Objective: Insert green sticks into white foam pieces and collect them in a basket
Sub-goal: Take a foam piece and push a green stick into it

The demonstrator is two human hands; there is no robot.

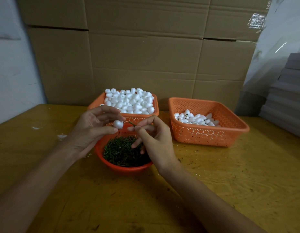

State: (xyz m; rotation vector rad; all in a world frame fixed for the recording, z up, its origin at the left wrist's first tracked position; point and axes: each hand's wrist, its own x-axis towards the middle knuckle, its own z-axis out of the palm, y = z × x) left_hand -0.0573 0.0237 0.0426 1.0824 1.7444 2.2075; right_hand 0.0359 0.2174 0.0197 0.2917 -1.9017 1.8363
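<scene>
My left hand (92, 130) pinches a white foam piece (118, 124) between thumb and fingertips, above a round orange bowl (127, 169) full of green sticks (124, 152). My right hand (154, 137) pinches one green stick (131, 123) whose tip points at the foam piece, a short gap away. Behind them an orange basket (156, 113) is heaped with plain foam pieces (130, 101). To the right, a second orange basket (211, 133) holds foam pieces with sticks in them (196, 118).
Everything stands on a worn yellow wooden table (229, 174). A wall of cardboard boxes (145, 47) rises just behind the baskets. Stacked grey sheets (286, 98) sit at the right edge. White crumbs (62, 136) lie on the table at left.
</scene>
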